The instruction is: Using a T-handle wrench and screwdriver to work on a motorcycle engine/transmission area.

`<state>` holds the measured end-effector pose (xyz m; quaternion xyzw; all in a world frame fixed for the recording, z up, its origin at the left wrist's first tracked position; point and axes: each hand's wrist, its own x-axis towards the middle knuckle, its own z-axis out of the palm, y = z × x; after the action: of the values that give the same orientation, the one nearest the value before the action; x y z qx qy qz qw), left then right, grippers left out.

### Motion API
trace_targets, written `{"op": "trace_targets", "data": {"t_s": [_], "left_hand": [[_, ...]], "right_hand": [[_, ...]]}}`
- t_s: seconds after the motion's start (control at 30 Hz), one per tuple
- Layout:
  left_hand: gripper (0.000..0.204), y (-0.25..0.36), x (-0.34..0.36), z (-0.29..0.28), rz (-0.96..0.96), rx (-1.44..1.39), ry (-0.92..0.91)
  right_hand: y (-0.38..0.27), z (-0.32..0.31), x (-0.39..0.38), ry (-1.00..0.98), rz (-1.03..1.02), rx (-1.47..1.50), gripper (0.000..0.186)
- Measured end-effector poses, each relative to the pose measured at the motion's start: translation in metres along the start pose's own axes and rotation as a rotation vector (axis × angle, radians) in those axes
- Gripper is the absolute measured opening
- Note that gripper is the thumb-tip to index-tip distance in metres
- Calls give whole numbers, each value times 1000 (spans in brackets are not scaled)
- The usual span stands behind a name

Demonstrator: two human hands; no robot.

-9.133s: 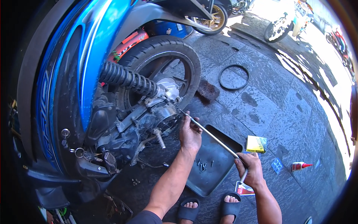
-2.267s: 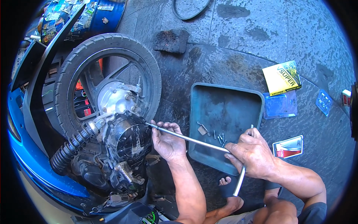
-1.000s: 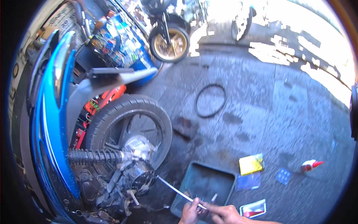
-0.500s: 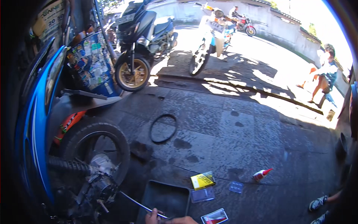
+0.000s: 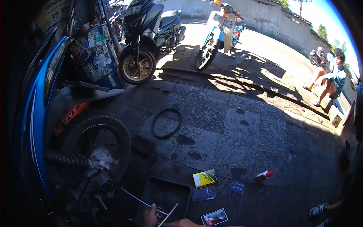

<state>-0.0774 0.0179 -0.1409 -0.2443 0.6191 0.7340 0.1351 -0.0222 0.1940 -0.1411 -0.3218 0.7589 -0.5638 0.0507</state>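
At the lower edge my left hand (image 5: 150,217) is closed with its thumb raised, around a thin pale rod (image 5: 136,198). One end of this rod reaches toward the hub (image 5: 103,159) of the motorcycle wheel on the left; the other shows past my thumb. My right hand (image 5: 183,223), partly cut off by the frame, is closed with its fingertips at the low end of a slanting pale stick (image 5: 169,212). Both hands are over the near side of a black tray (image 5: 189,186). Whether rod and stick are one piece, I cannot tell.
A yellow box (image 5: 204,179), clear plastic packs, a white-red card pack (image 5: 214,217) and a red-capped bottle (image 5: 263,176) lie to the right. Beyond is a black ring (image 5: 167,136). Parked motorcycles (image 5: 138,56) and a seated person (image 5: 331,81) are farther off.
The slanting pale stick now stands up between my hands. My left thumb has risen. The view has shifted slightly, and the red motorcycle's rider has moved right along the road.
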Motion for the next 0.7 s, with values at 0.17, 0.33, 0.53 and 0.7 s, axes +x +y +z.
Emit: {"op": "trace_targets", "data": {"t_s": [0.17, 0.33, 0.53, 0.7], "left_hand": [[36, 6, 7, -6, -38, 67, 56], [26, -2, 6, 2, -68, -89, 51], [26, -2, 6, -2, -26, -112, -50], [26, -5, 6, -2, -83, -104, -18]], "right_hand": [[-4, 5, -1, 69, 613, -19, 55], [-28, -13, 13, 134, 222, 229, 49], [-30, -16, 17, 53, 573, 133, 45], [-22, -6, 18, 547, 365, 26, 26]]}}
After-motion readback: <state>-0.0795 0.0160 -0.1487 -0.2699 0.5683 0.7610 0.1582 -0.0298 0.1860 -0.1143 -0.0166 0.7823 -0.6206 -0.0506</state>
